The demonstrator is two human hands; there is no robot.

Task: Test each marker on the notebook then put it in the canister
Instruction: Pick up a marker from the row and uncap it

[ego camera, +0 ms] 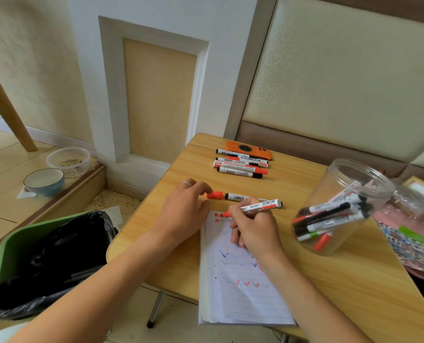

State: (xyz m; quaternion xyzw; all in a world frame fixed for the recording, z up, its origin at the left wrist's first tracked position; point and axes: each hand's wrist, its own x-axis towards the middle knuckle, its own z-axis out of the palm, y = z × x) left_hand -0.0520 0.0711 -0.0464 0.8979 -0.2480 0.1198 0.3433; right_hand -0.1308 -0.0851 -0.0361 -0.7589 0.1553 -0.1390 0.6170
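Marker [258, 208] in the right hand [255, 224], gripped like a pen: its red tip touches the top edge of the notebook [240, 288], and its long axis runs from that tip at about nine o'clock up to its tail at about two o'clock. The left hand [185, 209] rests at the notebook's top left corner, fingertips pinching the loose red cap [215, 195]. That cap lies just at ten o'clock of the writing tip, so the left hand is the nearer one for recapping. A second marker [235, 196] lies on the worktop [342, 288] just behind the right hand, partly hidden by it. More untested markers [240, 165] are lined up at twelve o'clock, beside an orange phone [249, 148]. The canister [342, 206] stands tilted at three o'clock of the right hand, mouth open toward the top, already holding several markers. Once capped, the marker probably needs to swing rightward, tail first, into that opening.
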